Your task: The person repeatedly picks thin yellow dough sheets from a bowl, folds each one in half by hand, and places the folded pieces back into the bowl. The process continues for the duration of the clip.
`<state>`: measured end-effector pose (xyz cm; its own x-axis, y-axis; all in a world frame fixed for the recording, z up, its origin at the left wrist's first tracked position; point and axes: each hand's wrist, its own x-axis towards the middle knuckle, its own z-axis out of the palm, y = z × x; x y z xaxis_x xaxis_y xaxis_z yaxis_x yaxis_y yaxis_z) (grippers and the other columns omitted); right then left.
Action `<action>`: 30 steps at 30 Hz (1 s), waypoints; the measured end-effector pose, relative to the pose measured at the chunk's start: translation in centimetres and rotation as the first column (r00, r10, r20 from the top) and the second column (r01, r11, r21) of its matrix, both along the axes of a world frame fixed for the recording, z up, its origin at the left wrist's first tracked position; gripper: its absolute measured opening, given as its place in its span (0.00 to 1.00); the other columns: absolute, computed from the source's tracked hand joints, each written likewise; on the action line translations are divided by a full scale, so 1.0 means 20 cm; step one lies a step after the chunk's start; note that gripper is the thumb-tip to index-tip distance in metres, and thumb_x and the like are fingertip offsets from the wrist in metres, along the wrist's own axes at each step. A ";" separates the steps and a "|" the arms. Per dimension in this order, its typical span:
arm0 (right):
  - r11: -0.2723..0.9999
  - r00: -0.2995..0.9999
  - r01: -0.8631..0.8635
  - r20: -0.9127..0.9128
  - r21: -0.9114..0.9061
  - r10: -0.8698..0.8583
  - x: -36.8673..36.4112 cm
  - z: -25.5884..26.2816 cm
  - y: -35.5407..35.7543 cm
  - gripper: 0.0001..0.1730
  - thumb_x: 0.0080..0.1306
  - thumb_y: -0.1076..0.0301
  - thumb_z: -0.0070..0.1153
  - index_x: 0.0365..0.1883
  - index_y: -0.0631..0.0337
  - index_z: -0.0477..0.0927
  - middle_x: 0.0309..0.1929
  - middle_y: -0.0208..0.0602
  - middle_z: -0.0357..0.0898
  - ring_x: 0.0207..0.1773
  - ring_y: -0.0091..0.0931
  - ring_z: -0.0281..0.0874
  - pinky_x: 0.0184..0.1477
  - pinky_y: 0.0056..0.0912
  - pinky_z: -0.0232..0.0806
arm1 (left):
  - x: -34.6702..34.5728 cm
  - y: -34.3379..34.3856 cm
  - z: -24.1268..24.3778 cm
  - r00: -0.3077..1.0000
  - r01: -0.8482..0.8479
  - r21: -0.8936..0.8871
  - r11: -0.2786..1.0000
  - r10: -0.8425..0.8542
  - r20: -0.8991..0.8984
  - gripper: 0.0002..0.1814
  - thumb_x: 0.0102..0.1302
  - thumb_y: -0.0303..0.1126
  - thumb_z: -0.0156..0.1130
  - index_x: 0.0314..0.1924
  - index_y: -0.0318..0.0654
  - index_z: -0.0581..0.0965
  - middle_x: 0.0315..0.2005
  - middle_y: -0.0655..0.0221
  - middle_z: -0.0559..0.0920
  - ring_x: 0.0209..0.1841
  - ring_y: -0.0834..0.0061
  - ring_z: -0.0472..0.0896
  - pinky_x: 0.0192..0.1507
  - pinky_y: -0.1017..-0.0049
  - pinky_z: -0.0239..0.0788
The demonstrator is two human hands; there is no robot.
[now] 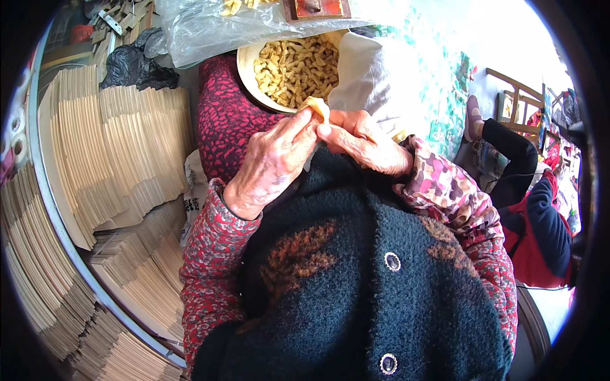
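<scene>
Both my hands meet in front of my chest, just below a round bowl [245, 71] full of small yellowish folded pieces, perhaps dough or wrapper. My left hand [281, 155] pinches a pale yellow folded piece [317, 107] between thumb and fingers. From the other side, my right hand [364, 140] touches the lower end of the same piece with its thumb and fingers. A white cloth [371, 71] lies to the right of the bowl, overlapping its side.
Stacks of flat cardboard [114, 147] stand at the left, with a black plastic bag [136, 64] behind. Clear plastic sheeting [209, 33] and a red-and-brown block [318, 8] lie beyond the bowl. Another person [538, 228] sits at the right near a wooden chair [519, 97].
</scene>
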<state>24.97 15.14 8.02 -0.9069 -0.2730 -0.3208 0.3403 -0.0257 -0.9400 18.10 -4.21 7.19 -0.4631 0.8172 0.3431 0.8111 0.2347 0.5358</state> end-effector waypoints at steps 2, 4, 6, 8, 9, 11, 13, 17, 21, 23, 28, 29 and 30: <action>1.000 0.996 0.004 0.088 0.000 -0.004 0.01 0.00 0.00 0.21 0.76 0.55 0.46 0.37 0.67 0.76 0.22 0.23 0.68 0.26 0.15 0.62 0.29 0.25 0.58 | 0.01 0.02 -0.01 0.999 0.016 -0.035 0.999 -0.017 -0.035 0.13 0.60 0.23 0.61 0.46 0.30 0.77 0.53 0.56 0.77 0.38 0.65 0.83 0.30 0.72 0.78; 0.999 0.995 0.031 0.097 0.004 -0.032 0.02 0.00 0.00 0.22 0.77 0.54 0.44 0.37 0.66 0.75 0.22 0.23 0.68 0.26 0.15 0.61 0.28 0.24 0.57 | 0.01 0.04 -0.01 0.991 0.047 0.000 0.999 -0.046 -0.129 0.13 0.60 0.23 0.61 0.45 0.29 0.78 0.53 0.55 0.77 0.37 0.66 0.83 0.29 0.72 0.78; 0.997 0.995 0.072 0.070 0.007 -0.072 0.03 0.00 0.00 0.23 0.77 0.53 0.42 0.37 0.66 0.75 0.22 0.23 0.67 0.26 0.16 0.61 0.28 0.24 0.57 | 0.01 0.05 -0.01 0.972 0.076 0.066 0.995 -0.059 -0.227 0.11 0.58 0.23 0.62 0.42 0.28 0.79 0.50 0.53 0.79 0.33 0.68 0.83 0.27 0.73 0.77; 0.995 0.995 0.102 0.020 -0.001 -0.102 0.03 0.00 -0.01 0.23 0.78 0.53 0.41 0.37 0.66 0.75 0.22 0.24 0.68 0.26 0.16 0.62 0.28 0.24 0.58 | 0.00 0.05 0.00 0.965 0.067 0.127 0.990 -0.032 -0.259 0.10 0.58 0.23 0.63 0.40 0.28 0.80 0.49 0.54 0.80 0.31 0.70 0.83 0.27 0.74 0.77; 0.990 0.990 0.138 0.032 -0.028 -0.137 0.03 -0.01 -0.01 0.23 0.78 0.53 0.41 0.37 0.66 0.75 0.22 0.25 0.69 0.27 0.16 0.62 0.28 0.24 0.58 | 0.00 0.04 0.00 0.961 0.069 0.145 0.987 -0.027 -0.276 0.10 0.57 0.23 0.64 0.40 0.28 0.80 0.48 0.55 0.81 0.31 0.70 0.83 0.28 0.74 0.77; 0.981 0.983 0.169 0.086 -0.094 -0.161 0.03 -0.01 -0.01 0.23 0.77 0.53 0.42 0.37 0.66 0.75 0.23 0.25 0.69 0.27 0.16 0.63 0.29 0.23 0.58 | -0.01 0.03 0.01 0.969 0.075 0.193 0.978 -0.026 -0.245 0.13 0.54 0.23 0.69 0.41 0.33 0.82 0.43 0.59 0.82 0.30 0.71 0.82 0.28 0.75 0.76; 0.971 0.973 0.221 0.088 -0.085 -0.214 0.03 -0.01 -0.01 0.22 0.77 0.54 0.42 0.37 0.65 0.75 0.22 0.22 0.66 0.26 0.15 0.59 0.28 0.22 0.56 | -0.01 0.03 0.01 0.987 0.049 0.275 0.960 -0.005 -0.159 0.17 0.50 0.23 0.74 0.42 0.36 0.83 0.40 0.62 0.83 0.28 0.71 0.82 0.28 0.74 0.76; 0.961 0.971 0.237 0.070 -0.146 -0.229 0.02 -0.02 0.00 0.21 0.78 0.55 0.41 0.38 0.65 0.75 0.21 0.20 0.63 0.25 0.14 0.56 0.26 0.22 0.54 | 0.02 0.01 0.02 0.931 -0.228 0.226 0.947 0.145 0.334 0.07 0.58 0.23 0.70 0.38 0.37 0.82 0.23 0.68 0.78 0.24 0.77 0.78 0.25 0.77 0.69; 0.985 0.988 0.153 0.015 -0.077 -0.152 0.03 -0.03 0.00 0.19 0.78 0.56 0.39 0.40 0.64 0.75 0.21 0.22 0.64 0.25 0.15 0.58 0.27 0.24 0.56 | 0.03 0.00 -0.01 0.461 -0.423 0.127 0.897 0.092 0.883 0.07 0.67 0.29 0.63 0.41 0.33 0.79 0.23 0.76 0.78 0.22 0.88 0.72 0.24 0.84 0.63; 0.991 0.991 0.134 0.006 -0.016 -0.134 0.04 -0.03 -0.01 0.20 0.78 0.55 0.39 0.42 0.64 0.75 0.22 0.23 0.66 0.25 0.15 0.60 0.28 0.22 0.57 | 0.01 0.01 -0.04 0.216 -0.502 0.162 0.850 -0.058 0.975 0.07 0.68 0.29 0.63 0.41 0.32 0.79 0.24 0.77 0.78 0.21 0.89 0.70 0.23 0.86 0.61; 0.991 0.994 0.070 -0.087 0.118 -0.060 0.04 -0.05 -0.02 0.22 0.78 0.53 0.39 0.43 0.64 0.75 0.22 0.23 0.69 0.26 0.14 0.63 0.29 0.20 0.59 | 0.01 0.03 -0.08 0.117 -0.524 0.181 0.832 -0.140 0.983 0.12 0.68 0.29 0.62 0.49 0.32 0.75 0.32 0.71 0.81 0.27 0.86 0.75 0.28 0.85 0.67; 0.994 0.992 0.049 -0.125 0.100 -0.036 0.05 -0.06 -0.02 0.21 0.78 0.53 0.39 0.43 0.64 0.75 0.22 0.24 0.69 0.25 0.15 0.63 0.29 0.21 0.59 | 0.02 0.04 -0.08 0.121 -0.526 0.198 0.827 -0.158 0.980 0.13 0.68 0.29 0.62 0.49 0.31 0.75 0.34 0.70 0.81 0.29 0.85 0.77 0.30 0.85 0.69; 0.996 0.987 0.048 -0.157 0.080 -0.035 0.05 -0.06 -0.02 0.21 0.78 0.54 0.39 0.42 0.64 0.75 0.21 0.25 0.69 0.25 0.15 0.63 0.29 0.22 0.60 | 0.02 0.04 -0.08 0.124 -0.535 0.209 0.818 -0.169 0.978 0.14 0.68 0.29 0.63 0.50 0.30 0.74 0.35 0.69 0.81 0.31 0.84 0.78 0.31 0.84 0.71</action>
